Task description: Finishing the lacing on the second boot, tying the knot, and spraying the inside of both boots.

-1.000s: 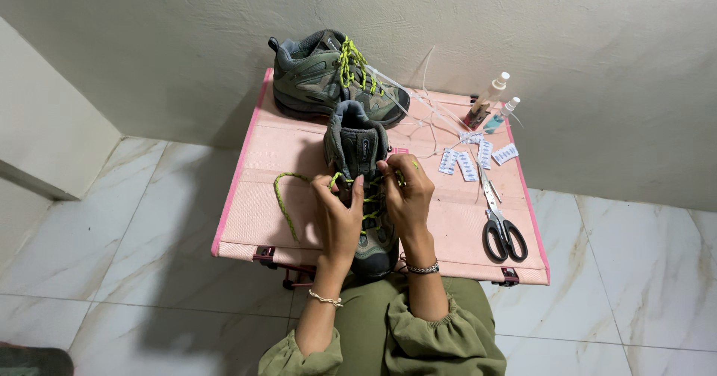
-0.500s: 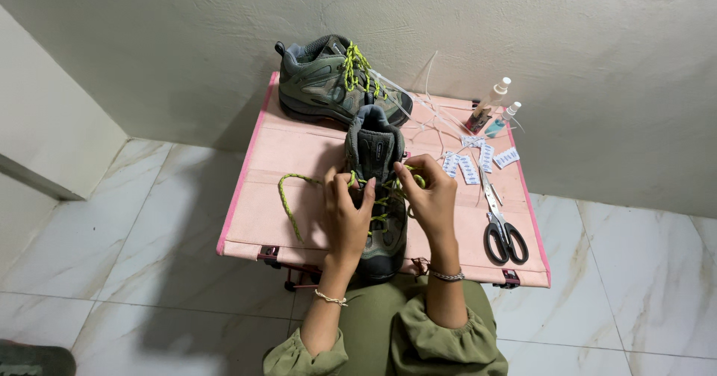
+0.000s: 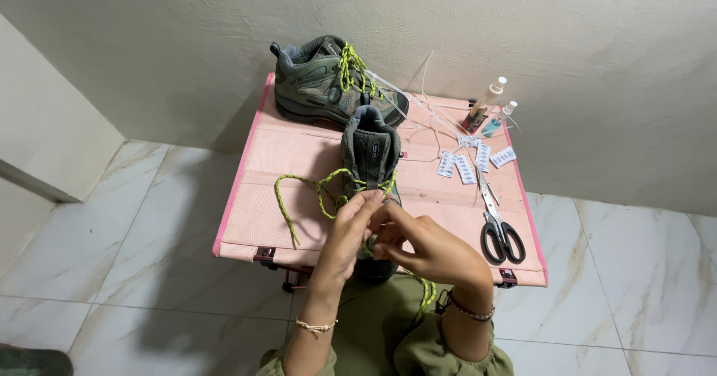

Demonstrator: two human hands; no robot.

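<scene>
Grey-green hiking shoe point(image 3: 371, 159) w/ yellow-green lace point(image 3: 314, 189), standing at centre of pink folding table point(image 3: 246, 197), heel toward wall at 12 o'clock, toe end at 6 under both hands. Left hand point(image 3: 351, 230) at 7 o'clock of shoe, fingers pinched shut on lace near eyelets. Right hand point(image 3: 429, 249) at 5 o'clock, touching left, fingertips curled on same lace; another stretch hanging below wrist. Loose lace end looping out to 9 o'clock across tabletop. Second shoe point(image 3: 325, 81) fully laced, on its side at 11 o'clock, just beside heel of first. White packets point(image 3: 467, 163) at 3 o'clock. Black-handled scissors point(image 3: 499, 230) at 4 o'clock, near right hand, apart. Two small bottles point(image 3: 489, 107) at 1 o'clock by wall.
</scene>
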